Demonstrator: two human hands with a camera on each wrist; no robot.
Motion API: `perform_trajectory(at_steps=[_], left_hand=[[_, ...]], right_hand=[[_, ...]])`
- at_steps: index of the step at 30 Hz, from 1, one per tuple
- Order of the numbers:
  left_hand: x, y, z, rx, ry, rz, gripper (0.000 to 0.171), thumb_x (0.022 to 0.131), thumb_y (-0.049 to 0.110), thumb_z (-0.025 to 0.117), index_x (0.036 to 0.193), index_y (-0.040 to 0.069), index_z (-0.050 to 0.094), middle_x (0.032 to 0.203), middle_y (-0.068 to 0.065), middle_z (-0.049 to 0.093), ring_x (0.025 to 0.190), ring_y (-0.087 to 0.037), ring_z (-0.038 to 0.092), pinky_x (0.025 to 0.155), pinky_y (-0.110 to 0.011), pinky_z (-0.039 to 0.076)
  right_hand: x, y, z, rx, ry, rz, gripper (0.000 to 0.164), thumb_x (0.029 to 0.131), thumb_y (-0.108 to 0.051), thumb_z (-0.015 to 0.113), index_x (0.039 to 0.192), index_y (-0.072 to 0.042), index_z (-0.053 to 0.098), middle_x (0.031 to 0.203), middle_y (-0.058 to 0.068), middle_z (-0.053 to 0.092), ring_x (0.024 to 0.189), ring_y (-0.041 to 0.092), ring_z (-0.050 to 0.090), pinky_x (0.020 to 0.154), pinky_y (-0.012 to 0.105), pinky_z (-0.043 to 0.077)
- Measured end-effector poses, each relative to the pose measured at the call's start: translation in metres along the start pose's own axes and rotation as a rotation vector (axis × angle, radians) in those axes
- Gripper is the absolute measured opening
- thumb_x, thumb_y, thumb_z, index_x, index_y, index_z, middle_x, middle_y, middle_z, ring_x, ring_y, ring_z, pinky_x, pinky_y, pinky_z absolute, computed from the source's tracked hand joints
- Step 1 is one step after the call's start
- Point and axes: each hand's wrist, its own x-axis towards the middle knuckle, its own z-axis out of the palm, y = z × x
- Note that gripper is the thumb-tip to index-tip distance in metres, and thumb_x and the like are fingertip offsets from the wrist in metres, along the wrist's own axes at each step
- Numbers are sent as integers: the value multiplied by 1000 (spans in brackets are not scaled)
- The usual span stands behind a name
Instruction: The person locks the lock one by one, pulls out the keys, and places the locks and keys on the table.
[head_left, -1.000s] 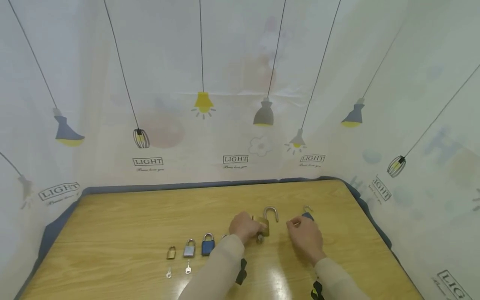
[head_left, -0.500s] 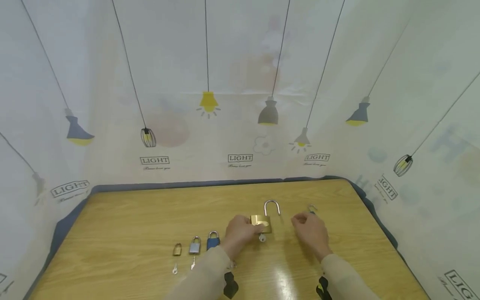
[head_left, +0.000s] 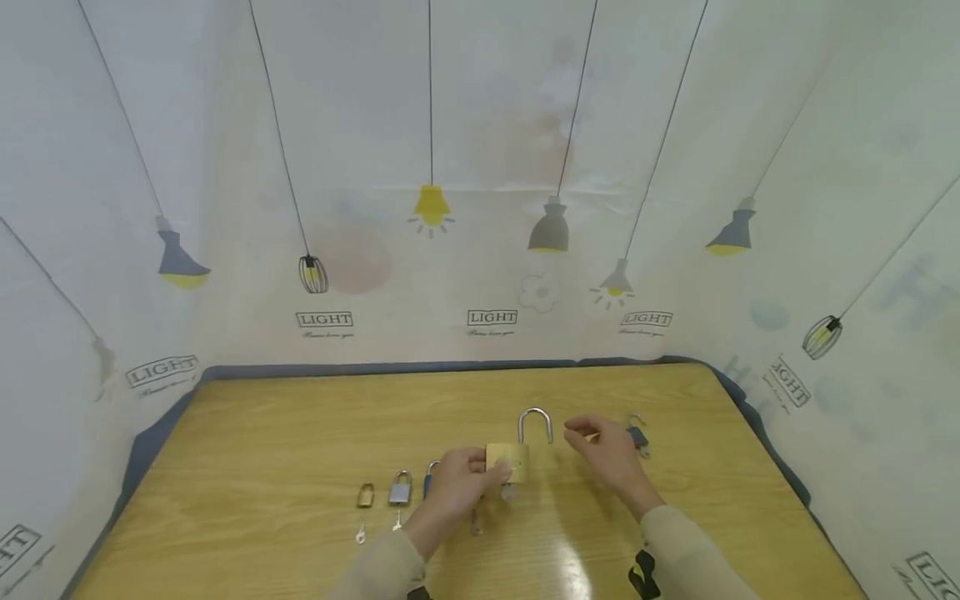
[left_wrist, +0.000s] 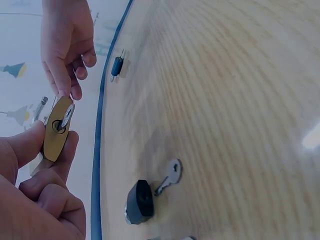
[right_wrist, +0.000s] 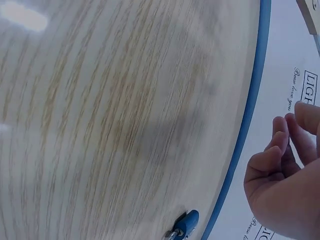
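Observation:
My left hand [head_left: 457, 483] holds a large brass padlock [head_left: 507, 461] above the table, thumb on its front face. Its shackle [head_left: 535, 417] stands raised and open at one end. A key [left_wrist: 67, 116] sits in the keyhole underneath, clear in the left wrist view. To the right of the shackle is my right hand [head_left: 611, 458], fingers loosely bent and nothing visible in them. In the head view it looks apart from the padlock. Behind it on the table lies a blue padlock [head_left: 638, 437] with its shackle open and a key at its lower end.
Left of my hands stand a small brass padlock [head_left: 365, 496], a silver padlock [head_left: 400, 492] and a blue padlock [head_left: 429, 482] partly covered by my left hand. Loose keys, such as a small key [head_left: 361, 534], lie in front of them on the wooden table [head_left: 300, 425].
My left hand has carried the brass padlock to the left. The right hand has shifted slightly left too, uncovering the blue padlock behind it. The head view has turned a little left.

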Motion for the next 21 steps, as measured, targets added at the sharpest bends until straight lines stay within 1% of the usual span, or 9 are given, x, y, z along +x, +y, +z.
perform_trajectory(at_steps=[4,9,10,12,13,16,18,20,21], left_hand=[[-9,-7,-5,-27,-38,30,46,82,32,75,114,2,62,92,-4,69,85,-20,61,77,-40,51],[-16,-13,-10,-60,-78,41,43,83,30,73,112,0,61,94,-7,69,86,-19,62,82,-44,50],[-18,-13,-10,-66,-88,42,42,84,30,72,112,0,61,95,-7,69,86,-19,61,82,-44,50],[-19,-16,-11,-72,-95,51,40,84,28,71,111,1,61,94,-7,69,86,-20,61,81,-43,49],[-21,-14,-12,-79,-100,53,39,85,27,71,111,0,61,93,-7,69,85,-22,62,80,-43,49],[-22,-19,-13,-93,-107,52,40,86,26,69,115,-1,59,94,-7,70,86,-24,63,82,-45,48],[-22,-21,-13,-104,-108,50,41,87,25,69,117,-2,58,95,-8,70,87,-26,64,84,-47,48],[-21,-26,-13,-95,-102,54,44,86,26,69,118,-2,58,96,-6,71,88,-23,64,87,-48,48],[-21,-26,-14,-94,-100,56,44,86,27,69,118,-1,58,96,-6,71,88,-22,63,87,-48,48]], right_hand=[[0,-3,5,50,-57,-43,23,94,-24,62,112,-10,66,104,5,65,92,18,56,80,37,48],[2,-6,9,115,-153,-75,21,94,-25,62,111,-15,67,106,4,66,92,19,57,78,37,49],[2,-7,9,129,-165,-79,21,94,-26,62,112,-16,67,108,4,66,94,19,58,79,37,50],[1,-11,9,170,-193,-78,22,94,-25,61,112,-15,66,111,5,66,99,20,59,84,39,51],[0,-15,8,192,-207,-78,22,94,-24,61,113,-14,66,112,6,66,101,21,59,87,41,50],[2,-13,9,253,-244,-69,24,93,-26,62,113,-13,66,115,7,66,106,22,58,92,40,49],[3,-12,9,282,-266,-46,26,93,-27,63,114,-13,65,115,8,66,108,25,58,91,41,49],[6,-5,12,296,-285,-25,29,92,-32,63,115,-15,65,113,7,66,107,27,58,87,40,48],[6,-6,11,302,-294,-17,29,92,-32,63,116,-16,65,113,7,66,108,29,57,86,41,48]])
